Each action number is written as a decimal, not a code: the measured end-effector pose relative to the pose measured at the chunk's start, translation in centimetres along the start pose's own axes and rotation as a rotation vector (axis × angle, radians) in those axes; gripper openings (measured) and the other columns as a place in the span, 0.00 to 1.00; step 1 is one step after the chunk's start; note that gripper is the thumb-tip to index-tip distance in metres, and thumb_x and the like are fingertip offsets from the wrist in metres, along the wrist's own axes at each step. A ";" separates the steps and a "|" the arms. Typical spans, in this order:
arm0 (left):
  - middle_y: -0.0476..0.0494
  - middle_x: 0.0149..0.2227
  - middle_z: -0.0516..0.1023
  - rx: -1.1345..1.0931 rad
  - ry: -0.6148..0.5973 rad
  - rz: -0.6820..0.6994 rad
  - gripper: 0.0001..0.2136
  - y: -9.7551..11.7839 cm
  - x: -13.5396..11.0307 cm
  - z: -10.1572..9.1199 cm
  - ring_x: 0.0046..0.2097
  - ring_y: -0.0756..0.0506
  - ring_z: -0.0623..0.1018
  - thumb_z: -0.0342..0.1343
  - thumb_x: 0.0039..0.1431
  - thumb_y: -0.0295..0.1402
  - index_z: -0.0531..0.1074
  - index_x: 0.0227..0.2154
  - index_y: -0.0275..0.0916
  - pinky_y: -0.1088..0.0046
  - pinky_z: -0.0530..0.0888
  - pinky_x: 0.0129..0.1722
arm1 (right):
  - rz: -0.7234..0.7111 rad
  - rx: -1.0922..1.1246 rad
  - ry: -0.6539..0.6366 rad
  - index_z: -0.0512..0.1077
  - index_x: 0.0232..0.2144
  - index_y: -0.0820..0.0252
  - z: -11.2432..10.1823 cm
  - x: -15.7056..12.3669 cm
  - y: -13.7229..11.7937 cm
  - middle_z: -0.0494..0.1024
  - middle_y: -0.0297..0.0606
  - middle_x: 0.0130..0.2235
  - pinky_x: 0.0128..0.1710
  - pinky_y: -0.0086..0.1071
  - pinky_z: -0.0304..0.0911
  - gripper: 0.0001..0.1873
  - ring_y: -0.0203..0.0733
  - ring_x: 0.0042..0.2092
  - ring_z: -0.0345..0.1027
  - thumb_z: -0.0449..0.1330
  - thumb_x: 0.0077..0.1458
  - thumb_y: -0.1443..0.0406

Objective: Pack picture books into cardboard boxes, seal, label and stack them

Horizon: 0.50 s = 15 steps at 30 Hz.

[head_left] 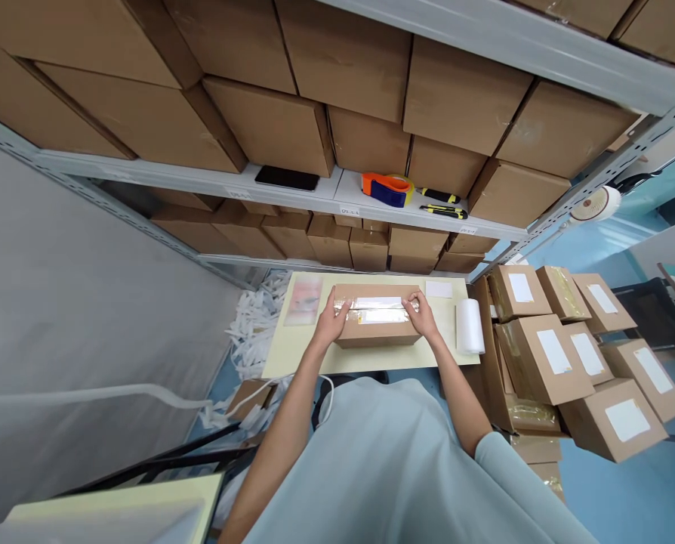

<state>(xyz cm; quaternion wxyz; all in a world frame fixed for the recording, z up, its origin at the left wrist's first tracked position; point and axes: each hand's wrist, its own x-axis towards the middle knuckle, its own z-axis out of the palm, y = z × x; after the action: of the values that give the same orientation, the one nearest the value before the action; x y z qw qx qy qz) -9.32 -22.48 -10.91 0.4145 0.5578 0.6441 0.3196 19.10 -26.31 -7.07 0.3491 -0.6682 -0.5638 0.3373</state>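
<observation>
A small cardboard box [378, 336] lies on a pale table [365, 360] in front of me. A white label [378, 304] lies across its top, over a strip of clear tape. My left hand [331, 321] rests on the box's left end, fingers pressed on the label's left edge. My right hand [422, 315] rests on the right end, fingers pinched at the label's right edge. Both hands lie flat against the box top.
A white roll of wrap [470, 326] and a label sheet [439, 289] lie on the table's right, a pink packet [303, 300] on its left. Labelled boxes [553, 355] are stacked to the right. A shelf holds a tape dispenser [387, 188], cutters [442, 204], a phone [287, 178].
</observation>
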 end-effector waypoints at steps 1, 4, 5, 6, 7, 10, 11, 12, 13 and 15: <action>0.31 0.66 0.80 0.027 -0.005 -0.011 0.39 0.2 0.3 -0.1 0.68 0.35 0.77 0.52 0.72 0.53 0.59 0.78 0.36 0.60 0.73 0.66 | 0.008 0.004 0.000 0.61 0.40 0.50 0.0 0.3 -0.1 0.76 0.38 0.48 0.60 0.36 0.66 0.14 0.45 0.52 0.71 0.54 0.68 0.49; 0.27 0.64 0.81 0.141 -0.024 -0.035 0.40 0.3 0.2 -0.5 0.66 0.31 0.80 0.49 0.73 0.56 0.58 0.78 0.35 0.58 0.75 0.62 | 0.007 -0.002 -0.001 0.61 0.41 0.51 0.1 0.4 0.0 0.76 0.39 0.48 0.59 0.35 0.66 0.13 0.44 0.51 0.71 0.53 0.69 0.50; 0.26 0.63 0.82 0.186 -0.035 -0.040 0.40 0.2 -0.1 -0.7 0.64 0.30 0.81 0.48 0.73 0.56 0.58 0.79 0.35 0.56 0.75 0.61 | -0.001 -0.009 -0.003 0.61 0.41 0.51 0.2 0.2 0.1 0.76 0.39 0.48 0.59 0.35 0.66 0.13 0.45 0.51 0.72 0.53 0.69 0.50; 0.25 0.62 0.82 0.230 -0.049 -0.045 0.41 0.0 -0.5 -0.9 0.63 0.28 0.82 0.46 0.74 0.57 0.57 0.79 0.36 0.55 0.76 0.59 | -0.009 -0.018 -0.005 0.61 0.42 0.51 0.4 -0.2 0.2 0.76 0.40 0.49 0.59 0.35 0.66 0.13 0.45 0.52 0.72 0.52 0.69 0.50; 0.24 0.60 0.83 0.271 -0.060 -0.051 0.41 -0.1 -1.0 -1.1 0.61 0.27 0.82 0.45 0.74 0.57 0.55 0.80 0.36 0.53 0.76 0.58 | -0.017 -0.025 -0.005 0.61 0.42 0.51 0.5 -0.6 0.3 0.75 0.40 0.49 0.58 0.35 0.67 0.13 0.45 0.52 0.72 0.52 0.69 0.50; 0.22 0.58 0.84 0.354 -0.074 -0.073 0.41 -0.2 -1.9 -1.3 0.58 0.24 0.84 0.42 0.75 0.57 0.53 0.81 0.36 0.50 0.77 0.55 | -0.029 -0.053 0.012 0.64 0.43 0.51 0.7 -1.3 0.3 0.76 0.41 0.49 0.57 0.36 0.67 0.14 0.47 0.52 0.72 0.51 0.71 0.49; 0.22 0.59 0.83 0.365 -0.068 -0.074 0.40 -0.2 -2.0 -1.2 0.59 0.24 0.84 0.41 0.76 0.57 0.53 0.81 0.36 0.49 0.77 0.56 | -0.032 -0.066 0.019 0.65 0.43 0.52 0.7 -1.3 0.2 0.76 0.42 0.48 0.57 0.36 0.67 0.15 0.47 0.53 0.72 0.50 0.71 0.49; 0.21 0.62 0.81 0.369 -0.060 -0.064 0.40 -0.1 -2.0 -1.2 0.61 0.23 0.82 0.41 0.76 0.56 0.52 0.81 0.36 0.49 0.76 0.57 | -0.035 -0.079 0.026 0.66 0.43 0.52 0.7 -1.3 0.1 0.76 0.42 0.48 0.56 0.36 0.67 0.16 0.48 0.53 0.72 0.50 0.72 0.49; 0.20 0.67 0.77 0.370 -0.048 -0.040 0.40 -0.1 -1.9 -1.1 0.64 0.24 0.81 0.41 0.76 0.55 0.52 0.81 0.34 0.48 0.76 0.59 | -0.039 -0.092 0.032 0.67 0.43 0.52 0.7 -1.3 -0.1 0.76 0.42 0.47 0.56 0.36 0.67 0.16 0.48 0.54 0.72 0.49 0.73 0.49; 0.18 0.75 0.66 0.382 0.008 0.054 0.39 -0.1 -1.7 -1.0 0.71 0.24 0.74 0.43 0.76 0.52 0.52 0.80 0.30 0.47 0.73 0.65 | -0.058 -0.118 0.044 0.69 0.43 0.52 0.8 -1.3 -0.2 0.77 0.43 0.47 0.57 0.38 0.68 0.17 0.49 0.56 0.72 0.49 0.74 0.49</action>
<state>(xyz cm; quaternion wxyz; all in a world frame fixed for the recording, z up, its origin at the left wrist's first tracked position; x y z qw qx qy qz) -10.26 -24.17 -10.25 0.2898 0.6421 0.6796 0.2046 18.15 -27.47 -7.25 0.3309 -0.6783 -0.5940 0.2786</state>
